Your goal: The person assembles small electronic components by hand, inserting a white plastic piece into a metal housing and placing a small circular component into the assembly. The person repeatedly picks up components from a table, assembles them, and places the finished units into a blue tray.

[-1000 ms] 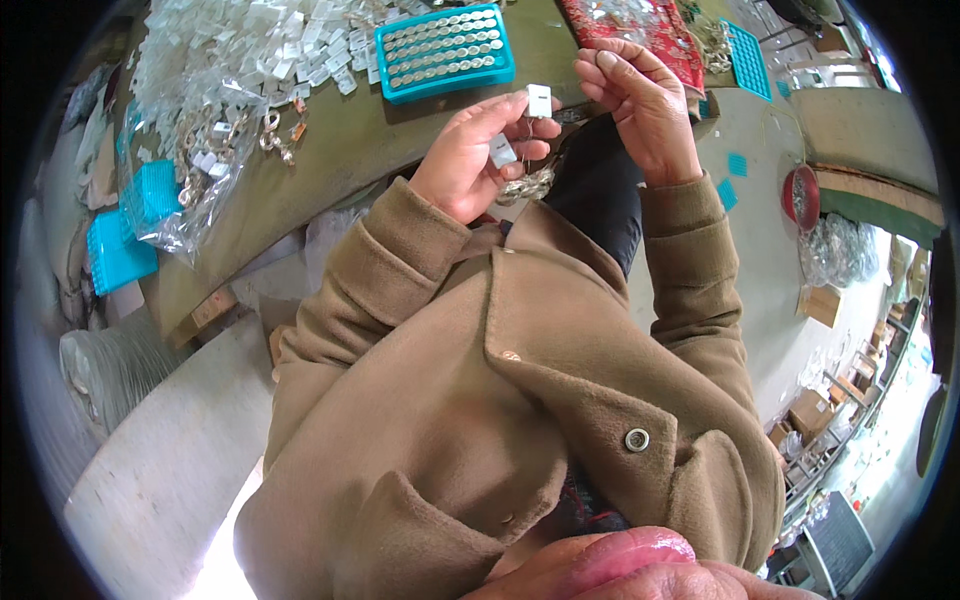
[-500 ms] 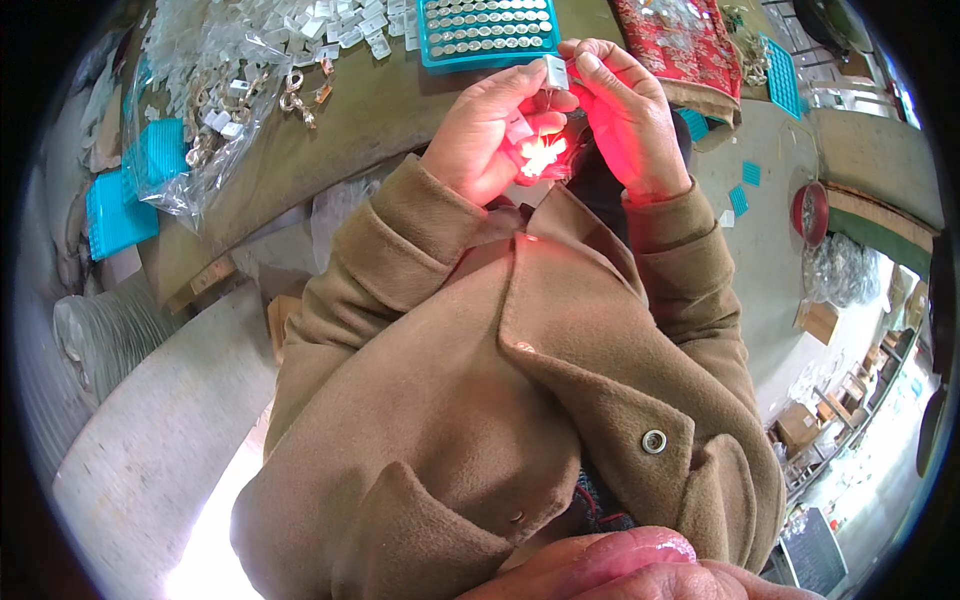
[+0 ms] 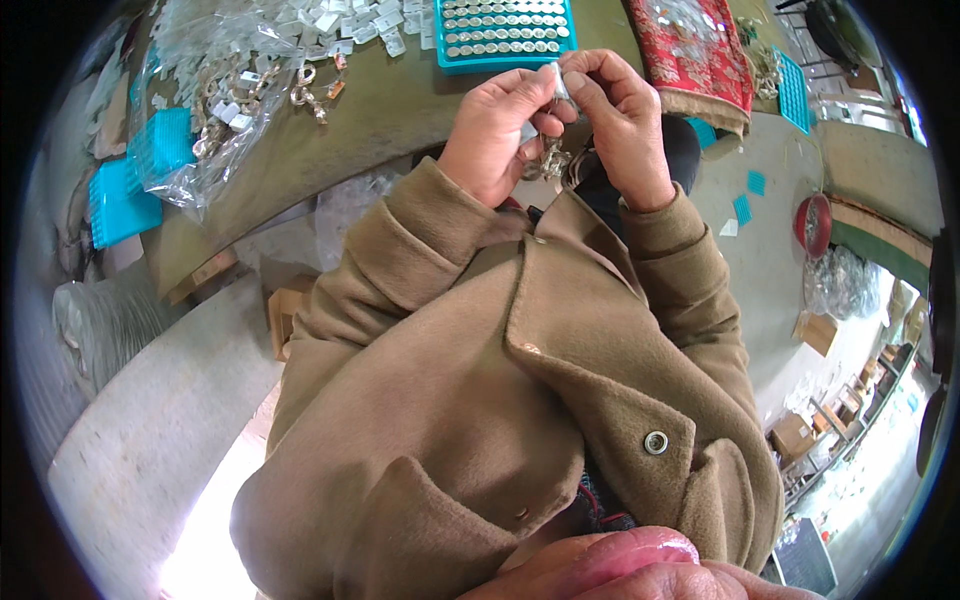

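Up close, left hand [image 3: 497, 128] and right hand [image 3: 618, 122] together pinch one small clear packet [image 3: 558, 80], just near of one teal tray [image 3: 504, 33].

The person wears a thick tan wool coat [image 3: 480, 400] with a broad notched collar and lapel [image 3: 570, 340]. A round metal snap button [image 3: 656, 442] sits on the lapel's lower flap, right of the collar. Both sleeves end in wide turned-back cuffs [image 3: 420, 250] above the collar. Under the lapel a dark garment [image 3: 605, 505] shows, possibly knitted. Both hands are bare.
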